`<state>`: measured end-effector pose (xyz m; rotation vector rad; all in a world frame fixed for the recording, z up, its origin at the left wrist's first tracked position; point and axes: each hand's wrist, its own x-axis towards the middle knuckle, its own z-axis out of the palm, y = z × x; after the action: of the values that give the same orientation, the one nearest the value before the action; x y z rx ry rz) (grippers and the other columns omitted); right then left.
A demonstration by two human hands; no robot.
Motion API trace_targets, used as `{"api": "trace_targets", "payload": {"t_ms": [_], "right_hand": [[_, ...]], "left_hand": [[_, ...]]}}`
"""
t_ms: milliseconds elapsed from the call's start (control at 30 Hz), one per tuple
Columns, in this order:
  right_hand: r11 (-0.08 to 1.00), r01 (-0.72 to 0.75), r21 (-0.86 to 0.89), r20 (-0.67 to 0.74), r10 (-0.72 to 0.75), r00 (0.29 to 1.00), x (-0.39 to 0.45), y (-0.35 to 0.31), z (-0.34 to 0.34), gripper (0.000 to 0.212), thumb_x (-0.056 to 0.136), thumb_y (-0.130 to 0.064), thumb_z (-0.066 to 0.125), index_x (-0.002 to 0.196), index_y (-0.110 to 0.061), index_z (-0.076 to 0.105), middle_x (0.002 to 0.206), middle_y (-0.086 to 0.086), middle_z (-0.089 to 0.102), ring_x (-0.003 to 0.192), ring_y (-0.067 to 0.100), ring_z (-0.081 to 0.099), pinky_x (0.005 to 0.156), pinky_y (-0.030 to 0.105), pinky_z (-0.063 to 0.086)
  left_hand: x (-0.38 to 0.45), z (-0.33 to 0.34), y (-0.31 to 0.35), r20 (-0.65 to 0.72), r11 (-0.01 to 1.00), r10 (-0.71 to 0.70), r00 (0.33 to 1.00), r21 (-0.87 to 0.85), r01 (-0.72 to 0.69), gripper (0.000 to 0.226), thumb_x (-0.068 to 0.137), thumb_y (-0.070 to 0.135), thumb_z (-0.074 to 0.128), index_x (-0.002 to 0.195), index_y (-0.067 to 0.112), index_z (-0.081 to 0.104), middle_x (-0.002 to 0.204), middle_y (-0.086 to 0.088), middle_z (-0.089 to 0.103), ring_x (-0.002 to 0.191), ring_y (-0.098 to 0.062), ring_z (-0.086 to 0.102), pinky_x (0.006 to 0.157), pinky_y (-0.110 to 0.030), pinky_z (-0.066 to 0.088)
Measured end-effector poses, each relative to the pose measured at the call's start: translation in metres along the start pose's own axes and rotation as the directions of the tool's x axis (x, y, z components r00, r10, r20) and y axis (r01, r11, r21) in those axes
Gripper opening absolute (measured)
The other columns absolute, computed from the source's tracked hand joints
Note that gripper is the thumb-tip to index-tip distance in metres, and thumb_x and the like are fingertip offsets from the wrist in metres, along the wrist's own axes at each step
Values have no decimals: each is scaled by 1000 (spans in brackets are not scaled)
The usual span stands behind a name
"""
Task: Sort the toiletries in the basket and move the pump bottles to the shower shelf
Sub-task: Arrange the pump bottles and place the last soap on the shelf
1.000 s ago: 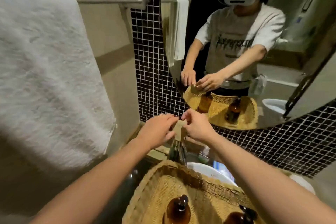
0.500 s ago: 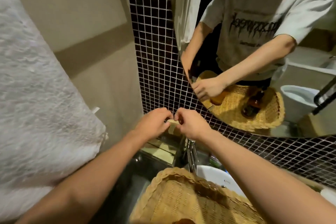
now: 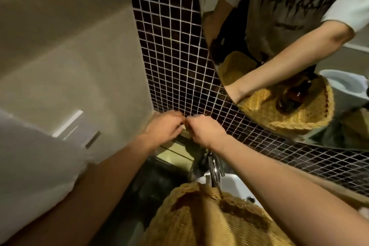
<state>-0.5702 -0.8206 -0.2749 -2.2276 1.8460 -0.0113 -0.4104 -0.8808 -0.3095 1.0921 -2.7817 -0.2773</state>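
Observation:
My left hand [image 3: 164, 126] and my right hand [image 3: 205, 131] meet fingertip to fingertip at the back corner, just above a ledge by the dark tiled wall [image 3: 169, 46]. Both are closed around a small pale item, which is almost wholly hidden between the fingers. The woven basket [image 3: 189, 217] lies at the bottom of the view, under my right forearm. No pump bottle shows directly. One brown pump bottle [image 3: 289, 98] appears only as a reflection in the mirror, standing in the reflected basket.
A chrome tap [image 3: 214, 168] rises behind the basket over a white basin [image 3: 233, 183]. Flat pale boxes [image 3: 173, 154] lie on the ledge under my hands. A white towel [image 3: 30, 166] hangs at the left. The mirror [image 3: 299, 26] fills the upper right.
My hands have moved down and back towards the ledge in the corner, still together on the small item. The view has tilted down and closer, so the bottles in the basket have left the frame.

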Motion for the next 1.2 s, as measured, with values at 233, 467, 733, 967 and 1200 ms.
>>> {"api": "trace_targets", "payload": {"t_ms": [233,467,733,967,1200], "right_hand": [[993,-54,-104,158,70,985,12,5,20,32,93,-14,58,125,-17,56,115,10,61,106,32,62,90,43,51],[982,-46,-185,263,94,960,28,-5,23,29,95,-22,60,124,-18,59,111,7,61,100,27,62,85,40,54],[980,-10,-201,317,75,946,40,-18,28,33,98,-15,56,130,-11,54,106,10,57,90,24,59,85,39,55],[980,25,-198,409,59,911,45,-25,40,30,102,-17,49,129,-7,54,126,13,58,109,27,60,92,39,53],[980,48,-193,430,40,902,47,-19,55,30,99,-16,52,128,-16,55,126,6,55,109,23,58,92,39,53]], "left_hand": [[-6,32,-22,53,995,-29,998,-92,34,26,95,26,59,119,20,67,119,0,64,114,-20,57,99,-40,44],[-11,42,-42,22,985,-131,991,-112,133,27,93,21,63,119,20,68,127,-4,64,120,-25,55,101,-36,39],[-14,45,-48,64,990,-143,988,19,142,25,94,20,62,119,20,64,127,-1,61,122,-21,49,102,-32,37],[-16,54,-52,99,987,-156,983,49,152,35,94,19,58,129,17,61,137,-4,53,128,-22,44,106,-27,29],[-21,60,-44,80,964,-198,977,194,180,42,89,30,60,131,28,58,134,3,52,121,-22,45,93,-32,35]]}}
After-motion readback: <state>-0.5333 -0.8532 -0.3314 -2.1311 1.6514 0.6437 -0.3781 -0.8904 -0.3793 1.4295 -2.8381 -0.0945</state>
